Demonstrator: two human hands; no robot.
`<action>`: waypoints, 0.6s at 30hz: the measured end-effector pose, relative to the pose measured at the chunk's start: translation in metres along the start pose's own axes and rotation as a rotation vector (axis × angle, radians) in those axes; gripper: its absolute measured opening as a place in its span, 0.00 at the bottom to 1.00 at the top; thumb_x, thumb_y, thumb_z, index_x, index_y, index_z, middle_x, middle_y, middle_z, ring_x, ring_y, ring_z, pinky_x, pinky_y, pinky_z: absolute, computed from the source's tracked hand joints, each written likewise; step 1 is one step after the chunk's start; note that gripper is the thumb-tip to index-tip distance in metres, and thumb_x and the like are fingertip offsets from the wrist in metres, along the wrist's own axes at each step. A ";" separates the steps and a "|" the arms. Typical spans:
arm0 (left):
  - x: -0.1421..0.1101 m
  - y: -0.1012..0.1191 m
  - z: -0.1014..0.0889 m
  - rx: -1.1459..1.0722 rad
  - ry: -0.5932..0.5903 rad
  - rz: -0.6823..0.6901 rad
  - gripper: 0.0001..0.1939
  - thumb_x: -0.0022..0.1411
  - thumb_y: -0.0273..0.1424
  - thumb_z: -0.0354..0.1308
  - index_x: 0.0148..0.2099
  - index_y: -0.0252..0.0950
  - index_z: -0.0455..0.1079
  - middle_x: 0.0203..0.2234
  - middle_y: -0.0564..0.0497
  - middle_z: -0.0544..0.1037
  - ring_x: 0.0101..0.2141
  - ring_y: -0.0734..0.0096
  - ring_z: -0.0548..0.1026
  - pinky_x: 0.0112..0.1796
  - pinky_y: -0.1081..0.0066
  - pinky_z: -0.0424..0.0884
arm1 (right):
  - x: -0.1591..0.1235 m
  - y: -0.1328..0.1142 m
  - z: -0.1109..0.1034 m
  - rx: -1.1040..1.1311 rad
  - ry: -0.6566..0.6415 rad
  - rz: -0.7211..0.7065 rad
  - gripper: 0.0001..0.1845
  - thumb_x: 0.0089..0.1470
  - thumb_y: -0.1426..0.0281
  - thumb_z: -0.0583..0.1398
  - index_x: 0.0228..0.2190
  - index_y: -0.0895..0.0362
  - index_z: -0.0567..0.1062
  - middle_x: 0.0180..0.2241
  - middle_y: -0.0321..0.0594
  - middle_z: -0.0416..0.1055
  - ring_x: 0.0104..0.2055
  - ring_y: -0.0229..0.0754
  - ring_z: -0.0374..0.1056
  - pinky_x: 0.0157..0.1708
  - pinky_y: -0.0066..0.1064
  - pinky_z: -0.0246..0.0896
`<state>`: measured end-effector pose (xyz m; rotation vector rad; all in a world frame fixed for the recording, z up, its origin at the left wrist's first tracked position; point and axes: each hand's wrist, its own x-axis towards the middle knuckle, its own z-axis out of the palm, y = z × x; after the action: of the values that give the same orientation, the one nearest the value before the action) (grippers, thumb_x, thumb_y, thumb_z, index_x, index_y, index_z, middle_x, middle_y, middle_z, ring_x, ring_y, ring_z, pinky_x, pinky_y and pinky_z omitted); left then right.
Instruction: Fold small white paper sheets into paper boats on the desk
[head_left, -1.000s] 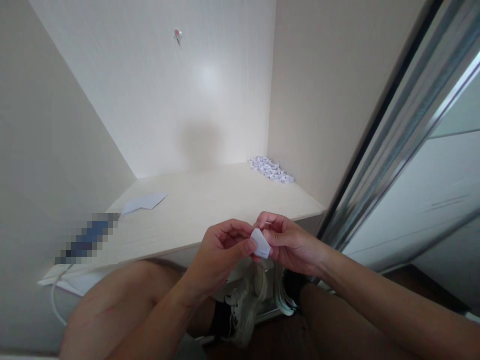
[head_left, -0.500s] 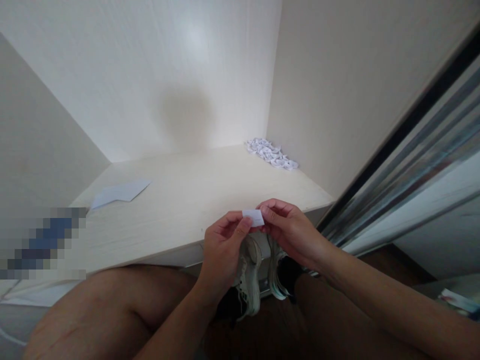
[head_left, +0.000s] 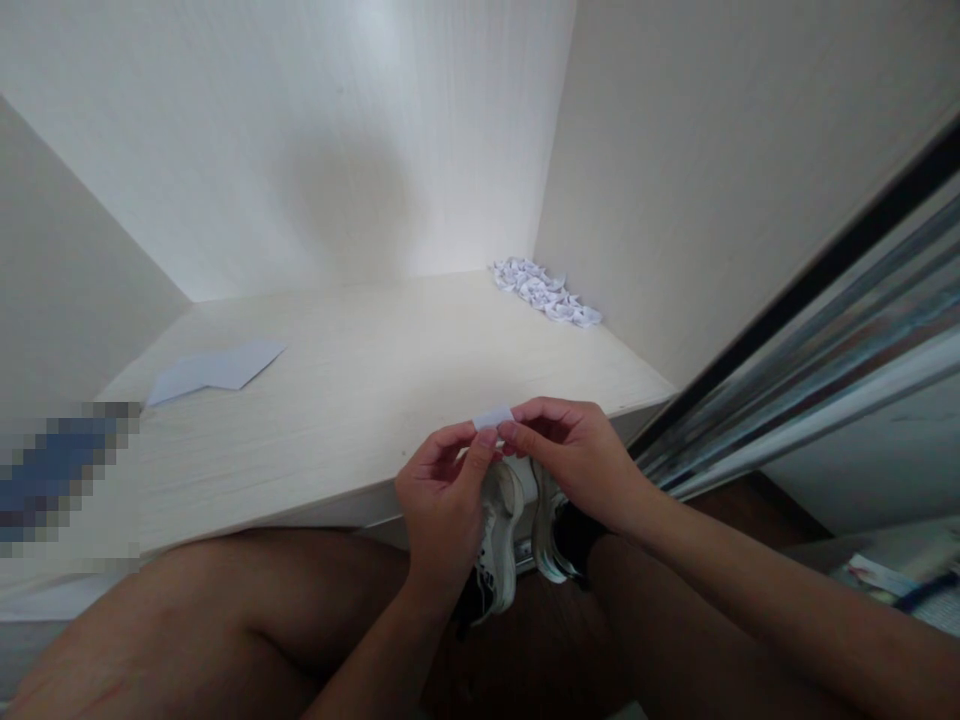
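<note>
A small white piece of paper (head_left: 493, 417) is pinched between my two hands, just in front of the shelf's front edge. My left hand (head_left: 444, 478) is closed on its left end, thumb on the near side. On the right end, my right hand (head_left: 581, 450) is closed too, thumb and forefinger pressed together. The thumbs nearly meet at the paper's lower edge. Fingers hide part of the paper, so I cannot tell whether it is folded.
On the pale shelf (head_left: 360, 400), a heap of small crumpled or folded white papers (head_left: 544, 290) lies in the back right corner. White paper sheets (head_left: 217, 372) rest at the left, near a blurred-out blue patch. White shoes (head_left: 501, 530) stand below my hands. A dark-edged sliding door frame (head_left: 795, 270) runs along the right.
My thumbs have come closer together along the paper, which has tilted and shows less of its face. The whole view has shifted slightly.
</note>
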<state>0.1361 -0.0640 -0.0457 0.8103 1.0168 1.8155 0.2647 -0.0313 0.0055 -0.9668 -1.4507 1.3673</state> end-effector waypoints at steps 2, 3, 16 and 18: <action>0.000 0.000 -0.001 0.007 0.031 0.005 0.12 0.55 0.33 0.75 0.37 0.36 0.75 0.28 0.54 0.82 0.29 0.72 0.81 0.34 0.72 0.79 | -0.001 0.001 -0.001 0.001 0.001 0.019 0.15 0.46 0.58 0.74 0.28 0.56 0.82 0.28 0.36 0.78 0.31 0.39 0.72 0.38 0.33 0.70; 0.001 0.000 -0.002 0.009 0.032 0.009 0.13 0.55 0.33 0.75 0.37 0.36 0.75 0.29 0.54 0.82 0.29 0.72 0.81 0.34 0.72 0.79 | -0.001 0.002 -0.001 0.008 0.000 0.032 0.15 0.46 0.57 0.74 0.28 0.56 0.82 0.28 0.36 0.78 0.32 0.39 0.72 0.38 0.33 0.70; 0.016 0.024 -0.019 0.162 -0.326 -0.164 0.11 0.59 0.37 0.72 0.36 0.34 0.79 0.28 0.50 0.82 0.27 0.72 0.78 0.30 0.73 0.76 | -0.005 0.002 -0.006 -0.184 -0.091 0.058 0.16 0.53 0.57 0.69 0.29 0.58 0.81 0.25 0.37 0.75 0.28 0.37 0.64 0.29 0.30 0.58; 0.016 0.027 -0.019 0.163 -0.347 -0.147 0.10 0.58 0.36 0.72 0.33 0.34 0.79 0.26 0.51 0.81 0.26 0.73 0.76 0.30 0.74 0.75 | -0.007 0.001 -0.006 -0.222 -0.108 0.053 0.15 0.54 0.58 0.69 0.28 0.59 0.81 0.24 0.35 0.73 0.27 0.36 0.62 0.27 0.29 0.55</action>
<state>0.1032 -0.0625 -0.0289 1.0772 0.9752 1.4198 0.2728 -0.0358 0.0034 -1.0929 -1.6965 1.3334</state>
